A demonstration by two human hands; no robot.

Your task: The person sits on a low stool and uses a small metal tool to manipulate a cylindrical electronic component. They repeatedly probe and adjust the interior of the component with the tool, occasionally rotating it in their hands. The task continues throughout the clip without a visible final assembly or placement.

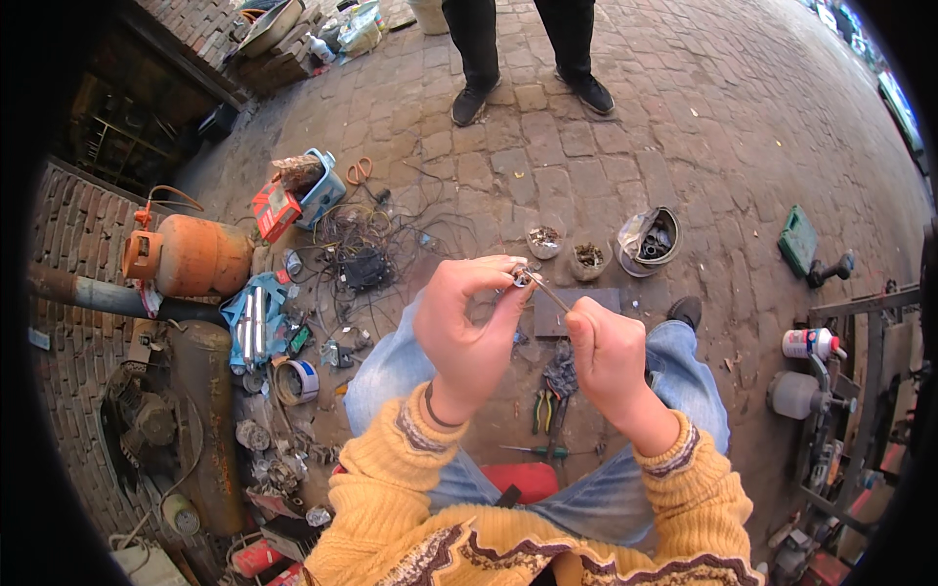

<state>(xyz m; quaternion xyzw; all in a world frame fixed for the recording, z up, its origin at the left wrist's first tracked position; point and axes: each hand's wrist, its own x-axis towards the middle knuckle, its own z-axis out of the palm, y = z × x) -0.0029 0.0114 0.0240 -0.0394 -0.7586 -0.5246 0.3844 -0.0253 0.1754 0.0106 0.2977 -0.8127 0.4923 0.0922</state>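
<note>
Status: mid-job by my read. Small metal part (521, 277) is up in the air, pinched between left hand (467, 337) thumb and index tips, narrow gap. Right hand (608, 359) is closed round a thin rod-like tool (551, 296), thumb along it, far end at the part. Done: part gripped, tool brought to it. Left: tool off, part put down. Can't tell how worked the part is; too small, fingers cover it.

Count: 1 part, 1 rod tool in the fingers. Beyond the fingertips, slightly right: 2 clear cups (587, 276) of small bits (too fine to count), then 1 round tin (645, 271) with dark rings, number unclear. Below the right fingers: 1 flat plate (549, 321). Nearer the body, between the hands: 1 pair of pliers (538, 411), 1 green-handled screwdriver (556, 452).
</note>
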